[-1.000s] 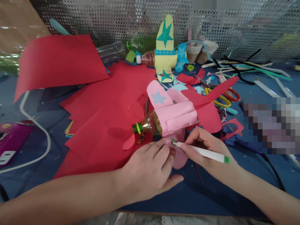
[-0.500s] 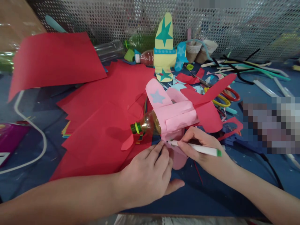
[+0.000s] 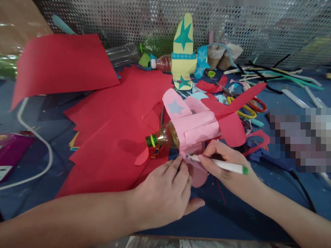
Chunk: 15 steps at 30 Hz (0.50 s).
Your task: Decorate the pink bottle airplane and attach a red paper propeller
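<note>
A plastic bottle with a green cap lies on its side, wrapped in pink paper with wing-like flaps, so it looks like a toy plane. One upper flap carries a blue star; red paper tail pieces stick out on the right. My right hand grips a white marker pen with a green end, its tip touching the lower pink flap near the bottle. My left hand rests its fingertips on that flap beside the tip, thumb stretched away. The fingers partly cover the flap.
Red paper sheets spread across the left. Behind stands a yellow paper plane with green stars. Scissors and paper scraps lie to its right, pipe cleaners further over. A white cable curves at left; a blue tool with a cord sits right.
The whole view has shifted slightly, so things sit a little further right. Both hands keep nearly the same place on the pink flap, the pen tip still on it.
</note>
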{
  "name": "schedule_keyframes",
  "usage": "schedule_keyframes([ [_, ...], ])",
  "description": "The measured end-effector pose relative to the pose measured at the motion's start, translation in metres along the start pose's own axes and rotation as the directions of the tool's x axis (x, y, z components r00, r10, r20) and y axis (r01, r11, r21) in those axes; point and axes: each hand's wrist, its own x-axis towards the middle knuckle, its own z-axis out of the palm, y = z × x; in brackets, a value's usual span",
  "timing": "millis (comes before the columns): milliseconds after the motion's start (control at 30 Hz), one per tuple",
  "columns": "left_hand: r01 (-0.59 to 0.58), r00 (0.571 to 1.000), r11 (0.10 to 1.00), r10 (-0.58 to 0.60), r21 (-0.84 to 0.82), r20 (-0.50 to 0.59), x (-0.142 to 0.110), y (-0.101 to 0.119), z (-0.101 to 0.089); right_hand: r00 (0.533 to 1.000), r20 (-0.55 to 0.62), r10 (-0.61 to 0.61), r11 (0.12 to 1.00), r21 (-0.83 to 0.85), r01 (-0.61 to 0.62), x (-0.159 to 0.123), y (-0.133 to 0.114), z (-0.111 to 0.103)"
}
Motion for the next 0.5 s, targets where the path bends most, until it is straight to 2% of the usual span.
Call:
schedule_keyframes([
  [500, -0.035, 0.999, 0.999, 0.034, 0.002, 0.009, 0.0004, 0.001, 0.0004, 1.0, -0.014, 0.023, 0.999, -0.045, -0.024, 0.0003, -0.0011, 0.0021],
])
